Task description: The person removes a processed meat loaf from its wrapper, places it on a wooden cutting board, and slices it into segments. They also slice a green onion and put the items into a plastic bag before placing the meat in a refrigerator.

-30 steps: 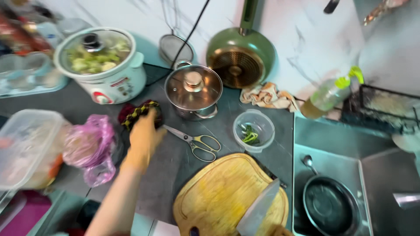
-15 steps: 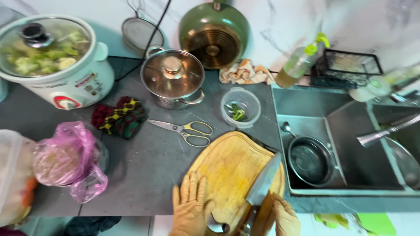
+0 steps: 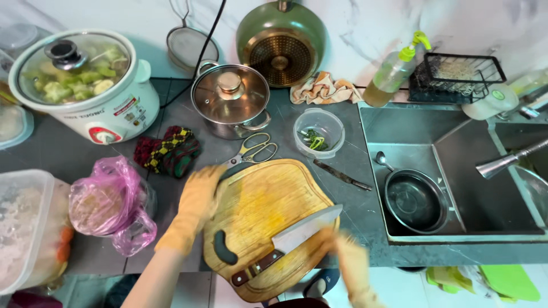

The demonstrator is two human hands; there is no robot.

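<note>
While one wooden cutting board (image 3: 268,219) lies on the dark table (image 3: 103,154), the left hand (image 3: 197,199) rests flat with fingers together on its left edge. Right hand (image 3: 348,256), blurred, touches the near edge; grip unclear. One cleaver (image 3: 291,239) lies on the board, one pair of scissors (image 3: 251,153) just beyond.

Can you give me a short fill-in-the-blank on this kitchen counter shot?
1. The cleaver lies on the wooden ____.
2. The left hand rests on the board's ____ edge.
3. The scissors lie between the board and the steel ____.
4. The black pan sits in the ____.

Missing words: board; left; pot; sink
</note>
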